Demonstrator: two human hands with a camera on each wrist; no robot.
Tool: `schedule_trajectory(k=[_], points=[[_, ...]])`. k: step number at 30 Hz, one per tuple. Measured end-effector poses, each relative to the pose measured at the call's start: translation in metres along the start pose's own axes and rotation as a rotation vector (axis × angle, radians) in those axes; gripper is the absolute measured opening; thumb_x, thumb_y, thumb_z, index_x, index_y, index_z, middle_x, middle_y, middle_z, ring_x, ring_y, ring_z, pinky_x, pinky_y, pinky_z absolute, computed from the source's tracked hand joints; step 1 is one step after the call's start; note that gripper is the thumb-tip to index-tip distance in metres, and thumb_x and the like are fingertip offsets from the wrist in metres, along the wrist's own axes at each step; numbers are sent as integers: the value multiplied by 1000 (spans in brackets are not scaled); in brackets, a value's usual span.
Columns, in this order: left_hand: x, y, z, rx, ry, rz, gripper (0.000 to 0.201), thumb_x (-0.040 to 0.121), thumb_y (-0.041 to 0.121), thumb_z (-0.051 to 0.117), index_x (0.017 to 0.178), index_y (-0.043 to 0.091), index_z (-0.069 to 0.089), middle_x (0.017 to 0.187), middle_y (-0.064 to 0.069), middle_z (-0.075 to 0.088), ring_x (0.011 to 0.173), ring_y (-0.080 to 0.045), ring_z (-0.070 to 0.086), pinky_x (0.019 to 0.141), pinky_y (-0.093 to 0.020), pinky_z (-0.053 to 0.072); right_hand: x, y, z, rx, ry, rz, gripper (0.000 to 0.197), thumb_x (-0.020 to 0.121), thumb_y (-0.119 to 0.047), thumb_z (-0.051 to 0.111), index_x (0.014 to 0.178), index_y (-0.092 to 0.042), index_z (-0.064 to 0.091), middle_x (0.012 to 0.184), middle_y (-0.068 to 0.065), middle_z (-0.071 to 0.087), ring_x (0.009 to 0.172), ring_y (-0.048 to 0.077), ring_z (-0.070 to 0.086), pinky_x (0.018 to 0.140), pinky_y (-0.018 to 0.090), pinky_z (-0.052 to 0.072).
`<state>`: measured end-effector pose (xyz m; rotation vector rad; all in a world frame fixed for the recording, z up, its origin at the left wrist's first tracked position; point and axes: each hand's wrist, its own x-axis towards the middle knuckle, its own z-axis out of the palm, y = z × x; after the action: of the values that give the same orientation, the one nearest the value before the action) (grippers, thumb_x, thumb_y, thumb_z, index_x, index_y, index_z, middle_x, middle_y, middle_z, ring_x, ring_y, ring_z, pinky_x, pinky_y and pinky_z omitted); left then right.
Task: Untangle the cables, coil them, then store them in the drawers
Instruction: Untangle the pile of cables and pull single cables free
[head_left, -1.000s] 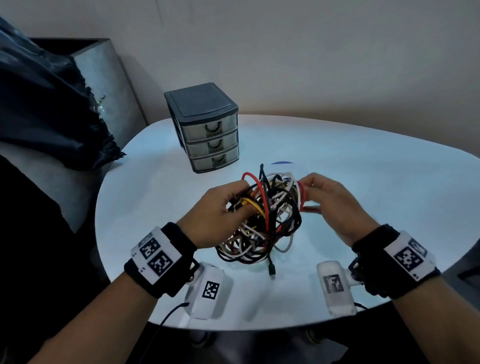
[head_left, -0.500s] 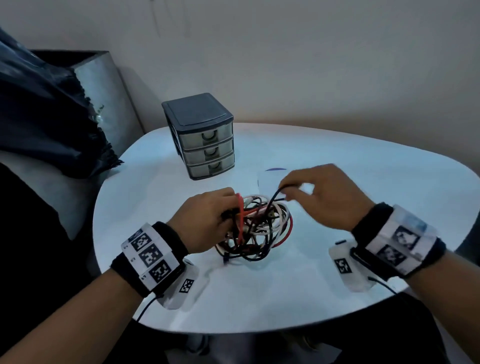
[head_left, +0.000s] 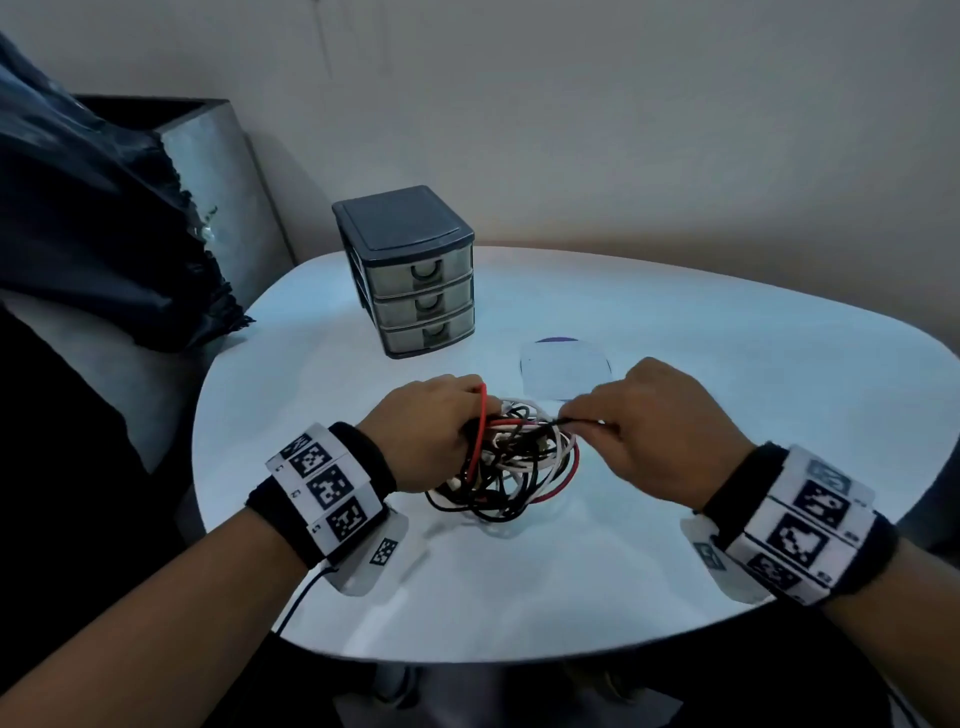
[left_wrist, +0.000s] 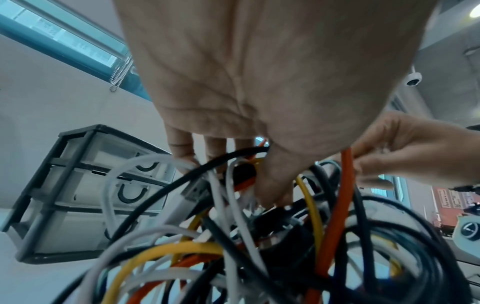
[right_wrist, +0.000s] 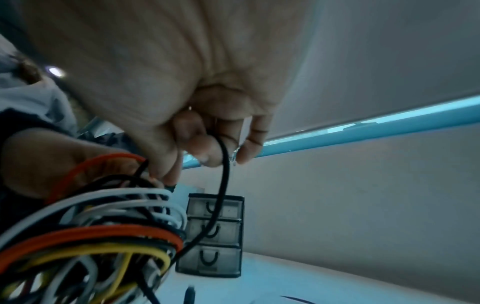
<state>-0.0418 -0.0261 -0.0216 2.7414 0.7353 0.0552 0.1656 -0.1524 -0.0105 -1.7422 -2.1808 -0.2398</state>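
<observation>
Cables: tangled bundle (head_left: 511, 460) sits on the white table (head_left: 727, 374), near-centre, between both hands.
Left hand (head_left: 428, 434): fingers curl into the bundle's left side, gripping it; hold it firmly down as the anchor.
Red cable (head_left: 480, 421): loops over the left fingers; keep it clear.
Black cable (right_wrist: 223, 185): follow this single strand out rightward, slowly, easing off at any snag.
Right hand (head_left: 657, 431): fingertips pinch the black cable.
Drawers: small three-drawer unit (head_left: 410, 270) stands far-left, all closed.

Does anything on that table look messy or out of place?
Only the cable tangle: red, white, black and yellow cords knotted in one heap between the left hand and right hand. The drawer unit stands upright, drawers shut.
</observation>
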Motion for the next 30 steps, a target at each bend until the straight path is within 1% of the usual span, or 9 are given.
schedule_trajectory(k=[4,7,11,15,19,22,25,28,30], points=[[-6,-3,0,19,17,-33,34,84,24,38,106,25,64,102,3,58,93,-24,55,79,-43,48,6,16,-17,748,347,550,18,96,-18,63,82,-12,74,56,1,66,57,24,66,67,28,53],[-7,-6,2,38,44,-50,43,82,21,36,116,25,64,108,1,60,95,-26,56,79,-40,46,6,34,-17,990,474,789,16,94,-3,59,99,-13,71,66,7,66,51,23,61,67,38,54],[0,-2,6,132,-17,-64,42,88,14,49,127,27,59,116,2,58,104,-25,51,83,-35,41,-3,33,-8,601,108,518,33,88,-20,72,115,-37,66,65,-11,57,52,7,46,62,25,41],[10,10,13,159,-61,-78,45,92,14,45,134,30,52,120,2,54,106,-22,45,76,-30,30,-4,2,-1,66,-99,155,36,85,-58,62,114,-38,68,77,-12,62,64,5,59,67,28,43],[17,15,16,190,-79,-88,44,94,16,43,135,32,50,118,2,53,103,-20,43,75,-30,27,0,-11,13,-105,-289,93,32,96,-52,46,113,-32,64,99,-6,66,92,21,63,80,33,41],[18,13,15,180,-82,-111,45,94,15,43,136,33,49,119,2,53,105,-21,44,76,-30,29,-1,-11,23,-36,-323,152,28,99,-42,44,105,-28,68,99,-5,71,92,23,63,74,32,43],[16,6,14,179,-78,-145,48,94,14,43,138,32,47,122,2,52,109,-23,45,77,-30,30,-6,1,14,302,-34,303,17,96,-31,59,91,-25,75,85,-4,75,79,22,67,74,35,50],[13,-3,18,137,-37,-133,51,92,12,44,138,33,50,120,2,54,104,-21,44,76,-31,31,-8,34,-14,502,379,579,14,96,-17,60,86,-12,69,64,3,65,54,15,52,59,28,44],[10,-6,24,75,11,-92,50,89,11,46,133,33,55,118,4,58,102,-21,45,78,-31,34,-13,57,-24,597,472,757,14,96,-14,58,85,-8,65,54,-4,61,47,10,50,55,24,46]])
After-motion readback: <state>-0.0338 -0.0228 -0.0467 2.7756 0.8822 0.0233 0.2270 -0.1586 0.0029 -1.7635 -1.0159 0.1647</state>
